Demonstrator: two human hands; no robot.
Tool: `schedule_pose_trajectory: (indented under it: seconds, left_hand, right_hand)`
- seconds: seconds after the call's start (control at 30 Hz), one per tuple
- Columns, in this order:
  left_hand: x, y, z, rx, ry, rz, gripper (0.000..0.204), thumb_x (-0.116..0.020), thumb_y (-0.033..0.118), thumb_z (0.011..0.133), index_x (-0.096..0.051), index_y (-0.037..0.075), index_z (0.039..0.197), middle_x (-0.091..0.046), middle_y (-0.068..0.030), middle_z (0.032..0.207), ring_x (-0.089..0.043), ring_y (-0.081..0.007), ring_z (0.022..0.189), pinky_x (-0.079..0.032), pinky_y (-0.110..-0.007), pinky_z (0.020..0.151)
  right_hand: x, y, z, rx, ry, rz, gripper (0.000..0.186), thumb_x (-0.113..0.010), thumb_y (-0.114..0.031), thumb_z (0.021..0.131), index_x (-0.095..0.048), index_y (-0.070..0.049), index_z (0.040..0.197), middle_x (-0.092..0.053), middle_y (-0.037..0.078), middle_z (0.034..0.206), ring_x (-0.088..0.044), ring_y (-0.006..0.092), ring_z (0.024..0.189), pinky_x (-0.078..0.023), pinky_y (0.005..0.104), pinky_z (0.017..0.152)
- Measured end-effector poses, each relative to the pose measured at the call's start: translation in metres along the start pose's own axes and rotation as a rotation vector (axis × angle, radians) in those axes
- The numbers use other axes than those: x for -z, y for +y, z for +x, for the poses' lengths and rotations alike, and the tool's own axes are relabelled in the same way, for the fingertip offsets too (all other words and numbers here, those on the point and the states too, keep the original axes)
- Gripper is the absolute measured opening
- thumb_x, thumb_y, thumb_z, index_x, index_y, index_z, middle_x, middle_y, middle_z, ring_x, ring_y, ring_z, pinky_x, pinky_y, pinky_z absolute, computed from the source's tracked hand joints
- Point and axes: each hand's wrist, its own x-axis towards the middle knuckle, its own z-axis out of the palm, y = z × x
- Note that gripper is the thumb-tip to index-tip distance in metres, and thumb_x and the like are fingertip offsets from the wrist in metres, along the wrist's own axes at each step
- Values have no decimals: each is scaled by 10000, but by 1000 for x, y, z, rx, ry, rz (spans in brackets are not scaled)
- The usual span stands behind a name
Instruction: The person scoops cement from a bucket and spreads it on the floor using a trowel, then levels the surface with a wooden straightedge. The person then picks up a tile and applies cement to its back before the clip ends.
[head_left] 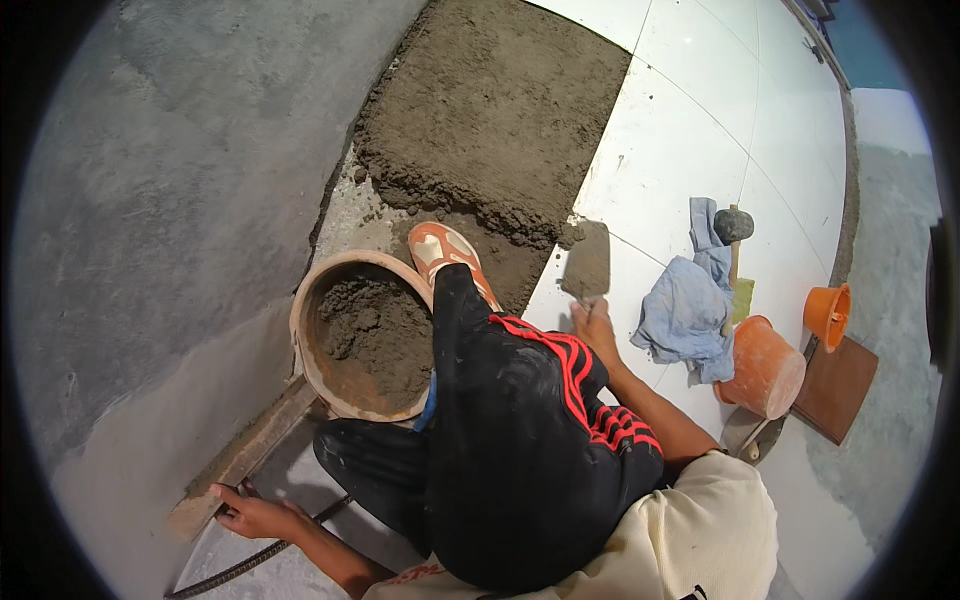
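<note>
With fingers closed round it, my left hand grips a long, mortar-stained wooden batten lying along the wall at lower left. A ridged metal bar runs beneath that arm. My right hand holds a trowel by its handle, its flat blade over the white tiles beside a spread bed of grey mortar. A round bucket of wet mortar stands at my left, next to my shoe and bent leg, which hides part of it.
At right on the white tiles lie a blue cloth, a mallet with a dark head, a yellow sponge, an orange bucket, a small orange pot and a brown board. A grey wall bounds the left.
</note>
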Motion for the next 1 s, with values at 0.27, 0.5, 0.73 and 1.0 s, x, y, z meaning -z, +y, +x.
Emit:
schedule_pose_trajectory:
  seconds: [0.27,0.5,0.73,1.0]
  left_hand:
    - [2,-55,-6,187,-39,5,453,-725,364,1015,-567,-13,1212,-649,-146,1184,-658,-225,1000,-586,-364,814]
    - [-4,-73,3,355,-61,-63,442,-714,352,1016,-551,-7,1215,-657,-156,1199,-669,-241,1020,-581,-342,780]
    - [18,-90,45,563,-223,-121,359,-725,360,1002,-637,45,1149,-672,-85,1133,-632,-197,916,-506,-335,746]
    - [17,-69,45,573,-52,-99,370,-710,380,1002,-661,58,1180,-686,-50,1060,-619,-191,890,-468,-360,690]
  right_hand:
    - [-13,-45,46,-44,204,196,432,-647,-307,1033,-486,40,1233,-676,227,973,-687,316,726,-554,450,656]
    - [-15,-56,20,-135,-170,832,267,-503,-316,1096,-468,-60,1164,-533,55,810,-537,149,568,-470,319,459]
    - [-57,-69,33,-83,-135,873,353,-459,-377,1125,-427,-28,1167,-546,78,894,-584,169,646,-552,339,548]
    - [-63,-95,50,-117,-174,934,382,-481,-411,1114,-407,-44,1189,-535,81,909,-579,174,659,-550,358,552]
